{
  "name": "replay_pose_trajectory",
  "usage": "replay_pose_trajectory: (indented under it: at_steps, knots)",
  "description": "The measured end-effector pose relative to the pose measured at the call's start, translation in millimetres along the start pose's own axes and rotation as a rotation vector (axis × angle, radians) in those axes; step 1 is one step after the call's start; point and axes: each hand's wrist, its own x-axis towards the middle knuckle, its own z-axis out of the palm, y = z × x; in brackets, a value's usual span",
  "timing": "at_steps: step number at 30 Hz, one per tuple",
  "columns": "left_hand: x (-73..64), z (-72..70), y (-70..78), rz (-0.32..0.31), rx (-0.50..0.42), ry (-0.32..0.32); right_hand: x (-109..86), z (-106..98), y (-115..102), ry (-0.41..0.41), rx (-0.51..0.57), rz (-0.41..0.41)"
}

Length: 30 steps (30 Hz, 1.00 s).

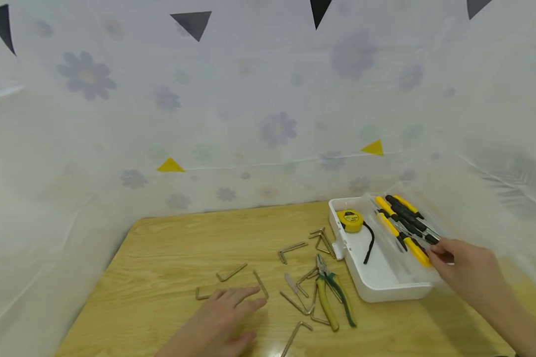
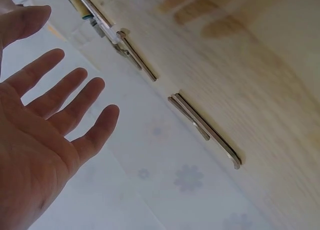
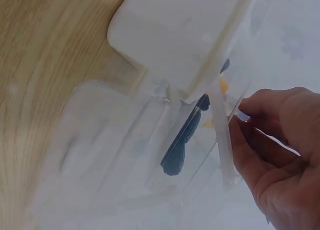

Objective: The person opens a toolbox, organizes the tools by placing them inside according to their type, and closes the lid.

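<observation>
My right hand [image 1: 466, 267] is at the right side of a white toolbox [image 1: 384, 295], thumb and fingertips pinching the edge of its clear plastic tray [image 3: 226, 155]. Black- and yellow-handled tools lie in this tray, among them a dark handle [image 3: 175, 152] seen through the plastic. A yellow tape measure [image 1: 351, 220] with a black strap sits in the box's left part. My left hand [image 1: 221, 320], fingers spread and palm empty, hovers low over the table near a hex key [image 1: 261, 284]. In the left wrist view, more hex keys [image 2: 207, 131] lie beyond the fingertips.
Pliers [image 1: 328, 297] with green-and-yellow handles lie left of the box, over several L-shaped hex keys [image 1: 295, 302]. More hex keys [image 1: 291, 249] are scattered around the wooden table [image 1: 169, 253]. A pale patterned sheet [image 1: 232, 124] hangs behind and at both sides.
</observation>
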Motion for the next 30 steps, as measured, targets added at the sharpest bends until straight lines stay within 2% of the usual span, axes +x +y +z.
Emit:
replay_pose_trajectory:
  at_steps: [6,12,17,23,25,26,30]
  knots:
    - [-1.5,0.3,-1.5,-0.006,0.001,-0.003,-1.5,3.3,3.4,-0.105,-0.060,0.034]
    - [-2.6,-2.1,-0.5,-0.020,0.011,-0.002,-1.3,8.6,3.7,-0.131,-0.071,0.004]
    - [-4.2,-3.1,0.6,-0.036,0.007,-0.034,-1.2,11.2,-0.7,-0.159,-0.060,0.027]
    - [-7.0,-1.3,-1.9,-0.055,0.009,-0.033,2.0,9.8,-11.1,-0.277,-0.066,0.077]
    - [-10.3,-0.6,-4.1,-0.058,0.010,-0.009,3.5,12.3,-19.9,-0.260,-0.062,0.067]
    - [-12.4,-0.3,-5.5,-0.058,0.011,0.005,4.2,14.8,-26.5,-0.227,-0.052,0.054]
    - [-19.1,-0.7,-10.3,-0.073,0.037,0.058,2.3,30.7,-66.8,-0.116,0.023,-0.050]
